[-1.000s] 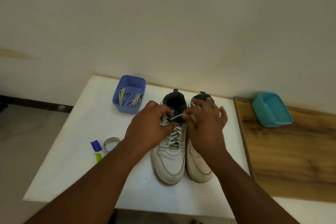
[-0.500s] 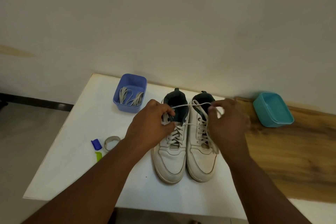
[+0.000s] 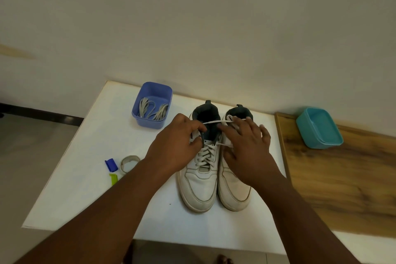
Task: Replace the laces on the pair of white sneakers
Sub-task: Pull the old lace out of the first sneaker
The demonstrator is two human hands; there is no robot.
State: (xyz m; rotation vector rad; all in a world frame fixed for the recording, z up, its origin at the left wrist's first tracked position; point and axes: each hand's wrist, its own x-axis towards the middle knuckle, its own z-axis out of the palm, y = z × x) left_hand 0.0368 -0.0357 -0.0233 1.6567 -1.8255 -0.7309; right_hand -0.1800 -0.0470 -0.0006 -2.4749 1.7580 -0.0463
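Two white sneakers stand side by side on the white table [image 3: 96, 156], toes toward me: the left sneaker [image 3: 198, 188] and the right sneaker [image 3: 233, 196]. My left hand [image 3: 175, 148] grips the left sneaker's upper eyelet edge, fingers curled. A white lace [image 3: 216, 122] stretches from that hand across to the right sneaker's collar, where it loops. My right hand [image 3: 246, 146] hovers over the right sneaker's lacing with fingers straight and spread, index pointing at the left sneaker's tongue. The lower eyelets of the left sneaker remain laced.
A blue tub [image 3: 150, 123] at the back holds grey laces [image 3: 152, 110]. A teal tub [image 3: 319, 128] sits on the wooden surface [image 3: 342, 178] to the right. A tape ring [image 3: 129, 162], a blue clip [image 3: 111, 164] and a green piece [image 3: 113, 179] lie left of the sneakers.
My right hand pulled the lace out to the right, then let it go and came back left over the right sneaker with fingers spread. My left hand stayed on the left sneaker.
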